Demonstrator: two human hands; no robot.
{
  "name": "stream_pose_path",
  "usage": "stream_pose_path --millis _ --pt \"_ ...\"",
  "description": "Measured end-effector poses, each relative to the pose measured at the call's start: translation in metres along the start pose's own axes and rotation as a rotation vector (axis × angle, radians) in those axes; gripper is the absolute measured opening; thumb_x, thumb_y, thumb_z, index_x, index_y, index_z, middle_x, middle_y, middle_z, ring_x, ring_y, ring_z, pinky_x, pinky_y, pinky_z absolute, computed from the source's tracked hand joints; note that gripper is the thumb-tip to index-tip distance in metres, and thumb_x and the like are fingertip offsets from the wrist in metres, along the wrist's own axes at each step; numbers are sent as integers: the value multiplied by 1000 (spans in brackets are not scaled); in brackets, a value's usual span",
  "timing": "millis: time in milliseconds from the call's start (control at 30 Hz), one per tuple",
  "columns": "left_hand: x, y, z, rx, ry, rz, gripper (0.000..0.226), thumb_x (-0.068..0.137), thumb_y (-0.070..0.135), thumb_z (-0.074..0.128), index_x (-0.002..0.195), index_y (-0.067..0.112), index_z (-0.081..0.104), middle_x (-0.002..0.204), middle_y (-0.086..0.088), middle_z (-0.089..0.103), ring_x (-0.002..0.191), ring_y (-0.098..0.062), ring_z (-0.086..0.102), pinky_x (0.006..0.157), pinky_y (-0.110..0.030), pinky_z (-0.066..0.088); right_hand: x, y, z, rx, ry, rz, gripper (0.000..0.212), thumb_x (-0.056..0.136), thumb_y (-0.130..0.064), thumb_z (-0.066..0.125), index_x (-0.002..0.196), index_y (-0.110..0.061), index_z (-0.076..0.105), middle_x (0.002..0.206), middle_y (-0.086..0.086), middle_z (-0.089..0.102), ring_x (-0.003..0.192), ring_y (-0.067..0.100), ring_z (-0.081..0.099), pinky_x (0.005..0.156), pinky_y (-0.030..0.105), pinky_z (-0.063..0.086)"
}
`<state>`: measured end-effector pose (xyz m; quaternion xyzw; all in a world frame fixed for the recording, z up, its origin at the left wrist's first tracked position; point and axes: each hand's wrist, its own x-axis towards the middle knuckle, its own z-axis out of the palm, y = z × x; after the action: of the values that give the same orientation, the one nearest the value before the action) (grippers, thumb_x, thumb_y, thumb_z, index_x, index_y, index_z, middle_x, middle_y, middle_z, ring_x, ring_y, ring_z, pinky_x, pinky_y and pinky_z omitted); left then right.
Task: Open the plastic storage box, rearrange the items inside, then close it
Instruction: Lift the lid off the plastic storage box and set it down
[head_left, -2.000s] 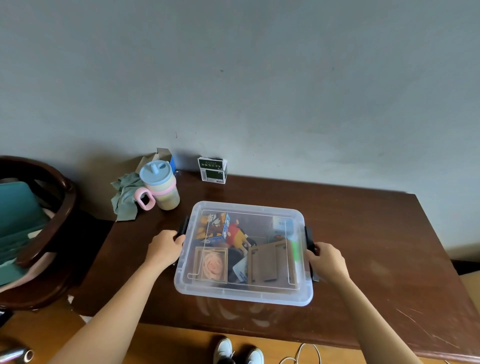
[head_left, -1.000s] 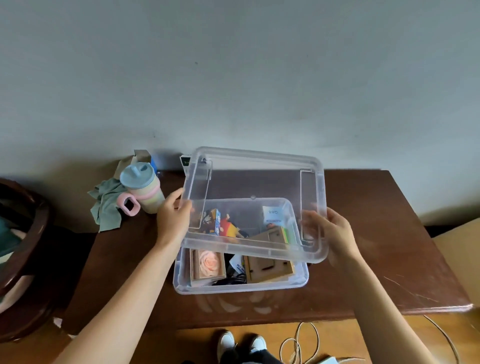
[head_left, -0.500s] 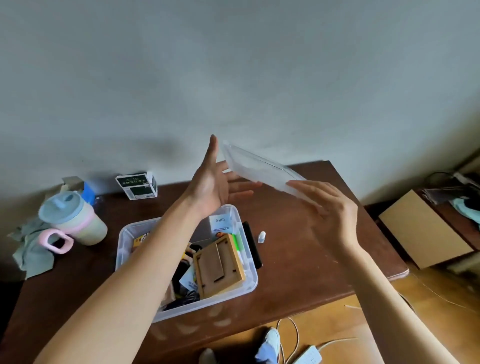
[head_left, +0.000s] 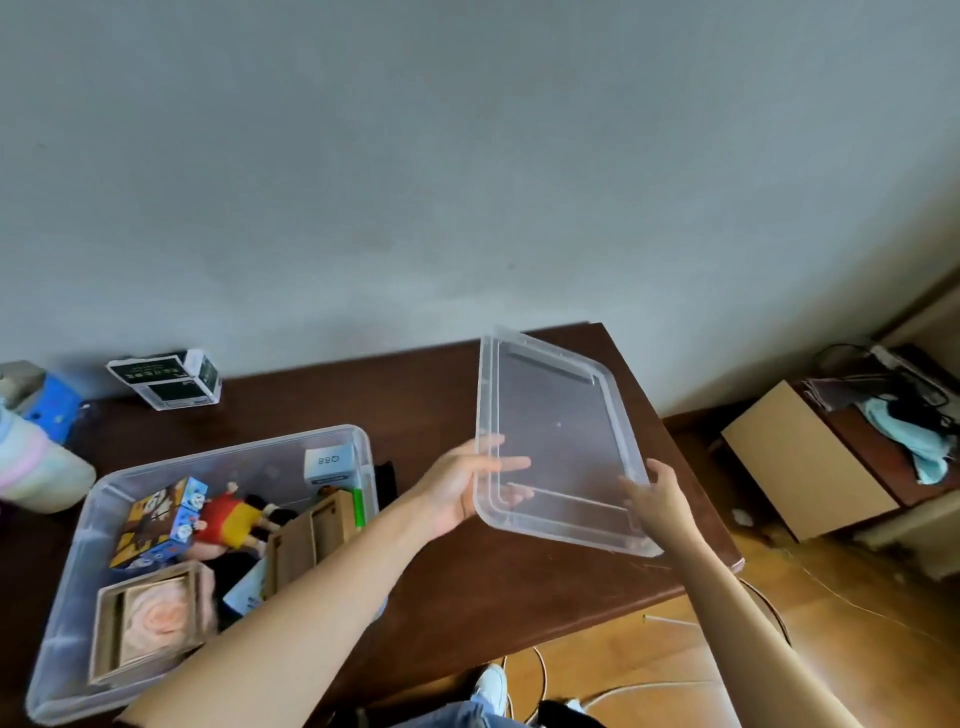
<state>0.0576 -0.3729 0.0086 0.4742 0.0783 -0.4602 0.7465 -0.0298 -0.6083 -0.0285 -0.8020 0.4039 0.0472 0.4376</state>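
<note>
Over the right end of the brown table (head_left: 441, 395), clear lid (head_left: 558, 447) held by both hands, inner side up, tilted slightly, near corner lowest. Left hand (head_left: 462, 488) holds the lid's left edge: thumb over the rim, fingers showing through the plastic from beneath. Right hand (head_left: 655, 496) holds the near right corner, fingers curled round the rim. Cannot tell whether the far edge already touches the table. Plastic storage box (head_left: 72, 613) sits open at the left, well apart from the lid, holding a patterned cube (head_left: 161, 519), a doll in a red shirt (head_left: 231, 519), a wooden frame with a pink rose (head_left: 150, 618), a wooden piece (head_left: 311, 540) and a small white box (head_left: 328, 462). Judged step: parking the lid so both hands come free for rearranging. To do it well: lower it flat, whole outline inside the table's right and near edges, since an overhanging corner could tip to the floor. Keep it close enough to reach for closing, but off the box rim. Release only once it rests level. Thin plastic likely flexes, so supporting both sides until contact seems wise.
</note>
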Motion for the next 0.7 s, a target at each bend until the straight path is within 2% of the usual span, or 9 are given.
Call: stream_pose_path --millis 67,167,233,333,400,467,567,633,700 --pt "14 -16 -1 -2 24 -37 47 94 0 50 137 15 38 118 -14 65 91 -38 69 69 -32 59 18 19 -2 13 39 39 54 93 -14 50 144 -12 31 105 13 65 64 18 63 49 27 48" --pt "29 -36 -3 114 174 -86 34 93 3 54 126 12 50 104 -7 72 91 -29 71 63 -27 56 38 41 -1 -31 75 17 31 94 -10 44 121 -7 58 74 4 64 54 15 56 45 23 42" --pt "37 -48 -6 306 298 -126 26 92 7 58 118 6 58 100 -6 72 88 -21 70 64 -25 54 44 50 1 -35 62 4 30 97 -14 42 119 -7 59 81 5 64 60 16 55 50 23 43" --pt "46 -65 -10 507 395 -190 20 92 13 60 109 4 65 109 -11 65 93 -20 64 69 -27 54 51 57 2 -45 43 -3 32 99 -17 42 128 -8 52 107 12 65 82 25 62 67 32 54" --pt "49 -74 -12 581 430 -237 17 91 11 59 106 3 64 112 -15 63 91 -23 63 72 -28 56 54 63 5 -81 44 -9 32 99 -18 45 129 -9 50 114 10 64 78 18 59 61 26 50" --pt "54 -81 -11 622 451 -285 21 90 4 55 107 -3 64 111 -20 64 85 -25 64 76 -29 57 58 68 7 -113 39 -4 33 98 -20 48 129 -10 51 117 9 62 77 13 54 59 20 46" --pt "60 -89 -8 642 473 -325 21 91 0 49 106 -5 63 102 -20 64 87 -27 65 78 -29 56 62 73 9 -130 21 15 35 99 -26 47 129 -10 51 120 9 62 90 20 57 74 29 49" --pt "62 -91 -4 613 472 -347 13 93 0 47 93 1 60 89 -14 62 88 -27 64 77 -29 55 64 74 10 -133 12 24 38 99 -31 44 130 -10 50 122 8 61 99 24 60 80 32 50" --pt "62 -93 -1 595 472 -348 16 95 2 45 84 8 55 82 -10 59 88 -28 64 73 -27 55 67 77 11 -145 1 29 39 99 -33 44 131 -10 49 123 9 60 103 26 61 84 33 50"
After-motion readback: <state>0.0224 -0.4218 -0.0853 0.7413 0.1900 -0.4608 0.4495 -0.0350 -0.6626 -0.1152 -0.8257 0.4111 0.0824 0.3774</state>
